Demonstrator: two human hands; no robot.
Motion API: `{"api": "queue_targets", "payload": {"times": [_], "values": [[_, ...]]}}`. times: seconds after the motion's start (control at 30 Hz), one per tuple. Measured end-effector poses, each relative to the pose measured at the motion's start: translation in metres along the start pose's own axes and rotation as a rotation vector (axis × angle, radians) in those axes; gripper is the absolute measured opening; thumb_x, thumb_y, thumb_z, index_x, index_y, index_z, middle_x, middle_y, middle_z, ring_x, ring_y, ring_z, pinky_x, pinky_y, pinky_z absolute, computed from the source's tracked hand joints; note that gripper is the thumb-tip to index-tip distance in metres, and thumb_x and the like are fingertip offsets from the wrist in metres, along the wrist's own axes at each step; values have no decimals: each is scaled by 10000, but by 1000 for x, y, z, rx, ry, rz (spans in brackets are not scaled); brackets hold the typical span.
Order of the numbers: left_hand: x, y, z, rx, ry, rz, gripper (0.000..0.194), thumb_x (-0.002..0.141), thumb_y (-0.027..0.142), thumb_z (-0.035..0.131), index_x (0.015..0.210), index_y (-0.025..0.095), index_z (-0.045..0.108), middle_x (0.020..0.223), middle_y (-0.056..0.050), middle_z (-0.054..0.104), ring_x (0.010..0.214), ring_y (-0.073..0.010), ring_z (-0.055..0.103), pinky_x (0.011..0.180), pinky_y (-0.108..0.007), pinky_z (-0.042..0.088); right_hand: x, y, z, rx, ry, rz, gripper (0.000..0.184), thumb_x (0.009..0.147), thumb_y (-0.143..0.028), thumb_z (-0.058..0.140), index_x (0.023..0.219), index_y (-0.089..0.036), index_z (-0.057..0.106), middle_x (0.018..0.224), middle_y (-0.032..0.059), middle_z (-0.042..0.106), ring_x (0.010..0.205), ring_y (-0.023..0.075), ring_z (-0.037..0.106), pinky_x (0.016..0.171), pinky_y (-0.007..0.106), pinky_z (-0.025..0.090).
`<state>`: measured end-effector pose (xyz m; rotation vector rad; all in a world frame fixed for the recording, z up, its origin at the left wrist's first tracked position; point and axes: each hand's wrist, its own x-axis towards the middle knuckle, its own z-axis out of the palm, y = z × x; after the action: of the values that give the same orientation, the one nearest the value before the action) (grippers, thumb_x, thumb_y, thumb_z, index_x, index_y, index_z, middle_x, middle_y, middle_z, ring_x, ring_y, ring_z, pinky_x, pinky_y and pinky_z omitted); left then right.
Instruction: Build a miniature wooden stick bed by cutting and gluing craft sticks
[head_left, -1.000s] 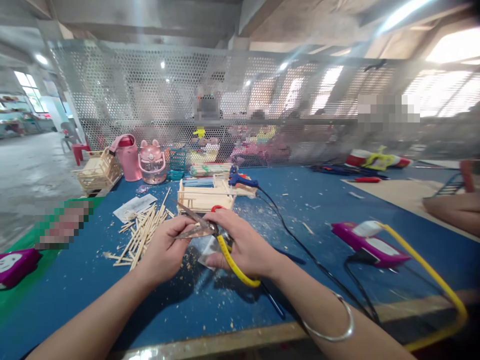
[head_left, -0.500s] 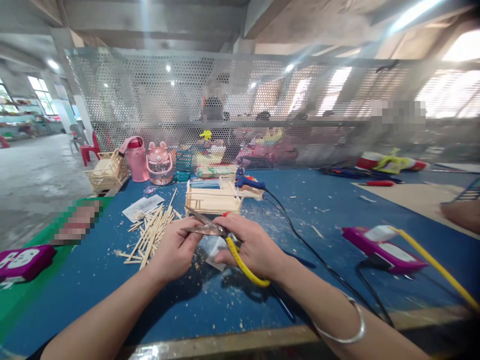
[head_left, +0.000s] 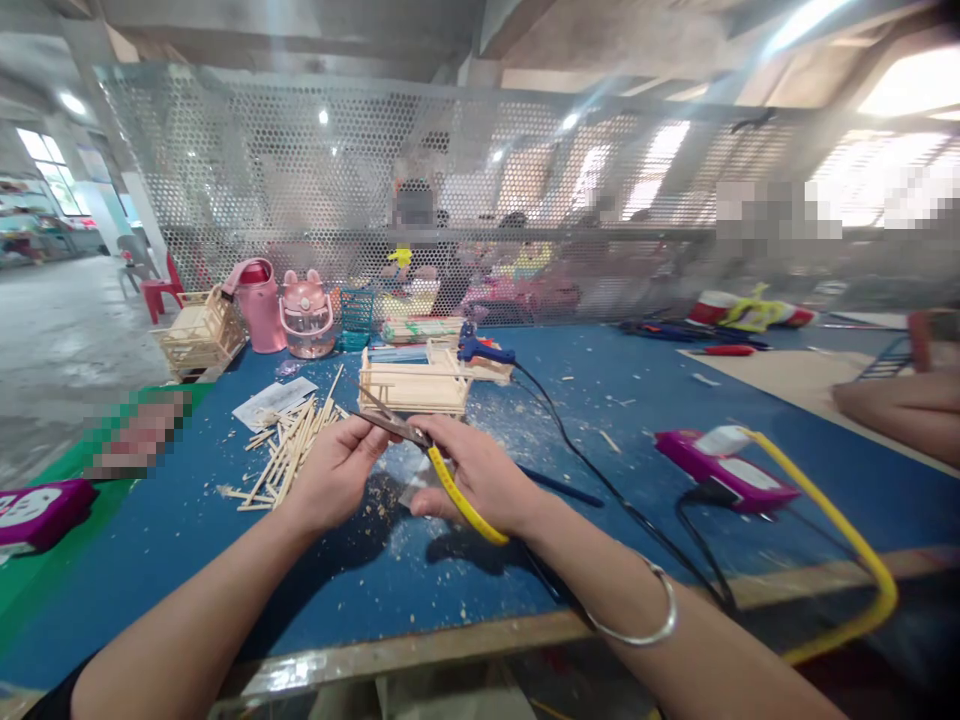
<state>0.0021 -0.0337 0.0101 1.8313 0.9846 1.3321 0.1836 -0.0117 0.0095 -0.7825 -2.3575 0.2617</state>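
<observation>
My right hand (head_left: 480,470) is closed around the yellow-handled scissors (head_left: 466,508), whose blades point left and sit slightly apart. At the blades, the thumb and fingers of my left hand (head_left: 334,475) are pinched together; whatever is between them is hidden or too small to make out. A loose pile of thin wooden sticks (head_left: 289,455) lies just beyond my left hand. Behind the scissors stands a small frame built of wooden sticks (head_left: 412,387). Under my right hand, a pale scrap of paper or plastic partly shows.
A blue glue gun (head_left: 484,348) rests behind the stick frame, its black cable running right. Pink bottles (head_left: 307,320) and another stick model (head_left: 199,335) stand back left. A purple power strip (head_left: 724,470) with a yellow cord lies right. Another person's arm (head_left: 900,410) rests at far right.
The scissor blades have come closer together and lie nearer my left fingertips. My view has shifted a little, so the table items appear further left and higher.
</observation>
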Motion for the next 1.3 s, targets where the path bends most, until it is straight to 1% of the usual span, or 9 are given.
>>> {"api": "queue_targets", "payload": {"times": [0.13,0.3,0.37,0.47,0.67,0.87,1.03,1.2,1.3], "values": [[-1,2,-1,76,-20,52,273,843,311,432,814,172,665,603,4,512,545,-110,413,595,-232,382,-1,1,-5,-1,-13,-23,767,584,-666,587,1144,-154,477,1070,133,576,961,252,543,833,385,417],[-3,5,-2,48,-38,81,255,845,300,436,773,168,643,612,-1,532,597,-118,470,602,-229,389,-1,1,-8,35,-18,-38,804,546,-653,628,1169,-176,456,1082,123,553,981,252,524,847,394,406],[-4,5,-2,36,-52,82,253,849,297,431,798,166,642,625,-5,547,622,-120,493,602,-227,393,-2,2,-7,51,-14,-46,817,544,-658,625,1176,-172,447,1085,124,543,983,252,517,848,394,405],[-4,6,-3,69,-52,85,258,853,277,420,858,162,651,665,-20,589,638,-123,517,596,-226,400,-2,1,-5,69,-4,-61,838,543,-658,626,1184,-152,435,1075,129,535,968,247,515,838,383,410],[-4,9,-3,169,-37,115,239,819,210,451,872,166,680,802,-60,686,738,-163,593,661,-258,443,0,-4,-9,25,2,-46,815,516,-606,683,1164,-165,457,1039,112,544,957,244,502,846,385,399],[-4,7,-4,161,-55,119,243,817,199,452,891,170,682,845,-66,698,742,-168,605,673,-268,454,0,-7,-7,3,27,-1,758,497,-622,679,1079,-162,523,932,89,579,845,218,535,760,345,433],[-3,2,-1,114,-11,82,262,826,258,452,846,159,693,815,-63,691,717,-163,592,678,-262,447,-1,-4,-2,18,13,56,691,560,-619,645,1050,-141,553,869,81,604,763,196,558,694,311,450],[-2,1,0,55,3,8,263,819,256,455,834,147,694,785,-57,671,658,-148,546,641,-257,427,0,-4,-1,21,38,53,625,639,-598,600,1046,-125,567,897,107,627,804,212,578,717,320,455],[-3,1,0,13,1,-12,245,809,237,463,819,151,692,714,-34,639,610,-127,506,608,-238,403,0,-6,-2,5,26,64,557,673,-550,600,1036,-128,574,882,104,636,811,211,582,725,317,456]]}}
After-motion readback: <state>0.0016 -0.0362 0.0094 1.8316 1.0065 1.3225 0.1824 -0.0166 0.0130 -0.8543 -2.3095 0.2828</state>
